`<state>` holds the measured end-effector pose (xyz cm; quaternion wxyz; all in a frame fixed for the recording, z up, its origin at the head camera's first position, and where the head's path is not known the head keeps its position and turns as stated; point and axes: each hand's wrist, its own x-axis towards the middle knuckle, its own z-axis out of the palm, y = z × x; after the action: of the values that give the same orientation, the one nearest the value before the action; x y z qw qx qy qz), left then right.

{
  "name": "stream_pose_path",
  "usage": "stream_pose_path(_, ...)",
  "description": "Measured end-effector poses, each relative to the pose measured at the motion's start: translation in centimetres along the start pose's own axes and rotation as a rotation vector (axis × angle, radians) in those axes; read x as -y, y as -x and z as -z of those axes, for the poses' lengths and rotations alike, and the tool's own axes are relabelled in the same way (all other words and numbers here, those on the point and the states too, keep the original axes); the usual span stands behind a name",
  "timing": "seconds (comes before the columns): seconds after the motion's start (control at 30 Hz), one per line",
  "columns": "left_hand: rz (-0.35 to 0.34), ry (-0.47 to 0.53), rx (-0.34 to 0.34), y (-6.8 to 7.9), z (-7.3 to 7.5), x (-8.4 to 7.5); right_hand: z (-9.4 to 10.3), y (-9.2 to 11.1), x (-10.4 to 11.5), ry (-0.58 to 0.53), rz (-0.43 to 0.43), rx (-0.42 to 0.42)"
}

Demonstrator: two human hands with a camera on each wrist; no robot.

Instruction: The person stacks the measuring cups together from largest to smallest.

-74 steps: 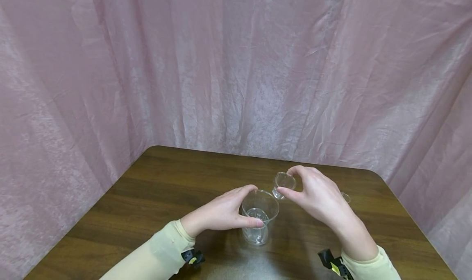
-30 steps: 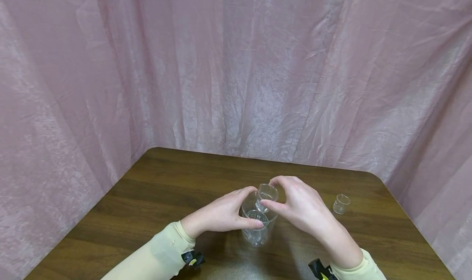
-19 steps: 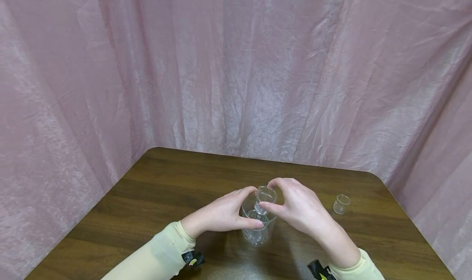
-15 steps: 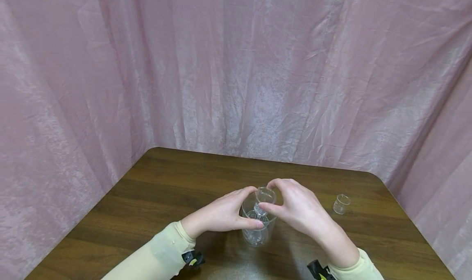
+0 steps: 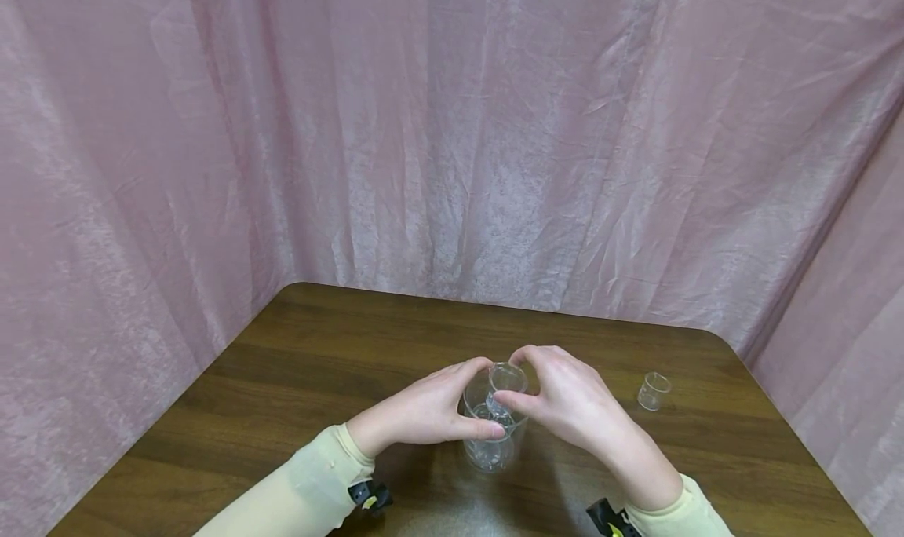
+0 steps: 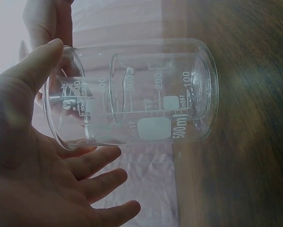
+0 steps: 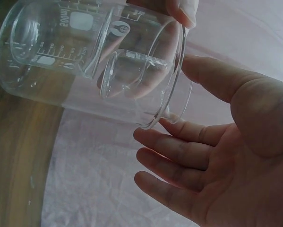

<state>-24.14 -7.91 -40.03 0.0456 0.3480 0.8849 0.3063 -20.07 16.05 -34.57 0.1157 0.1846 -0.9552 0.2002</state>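
Observation:
A large clear glass beaker point(image 5: 487, 457) marked 500 ml stands upright on the table. My left hand point(image 5: 432, 405) grips it near the rim between thumb and forefinger, the other fingers extended in the left wrist view. Inside it sits a mid-sized graduated beaker point(image 7: 49, 54). My right hand point(image 5: 570, 402) pinches a small beaker point(image 5: 510, 377) by its top with thumb and forefinger. In the right wrist view the small beaker's lower part is inside the large beaker, above the mid-sized one, its rim sticking out past the large rim.
Another tiny beaker point(image 5: 654, 392) stands on the wooden table point(image 5: 339, 341) to the right of my right hand. Pink curtains point(image 5: 452, 144) hang behind and beside the table. Both forearms carry black wrist cameras point(image 5: 369, 494).
My right hand has carried the small beaker left over the large beaker and lowered it partly inside. Its move has uncovered the tiny beaker on the right. My left hand keeps its grip.

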Motion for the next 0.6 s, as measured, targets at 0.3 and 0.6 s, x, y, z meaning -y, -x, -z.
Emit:
stream_pose_path(0.3,0.004,-0.002,0.0,-0.06,0.01,0.01,-0.45,-0.17,-0.12,0.002,-0.004,0.009)
stream_pose_path(0.6,0.009,-0.002,0.0,-0.05,0.0,-0.01,-0.69,-0.2,0.05,-0.001,-0.01,0.021)
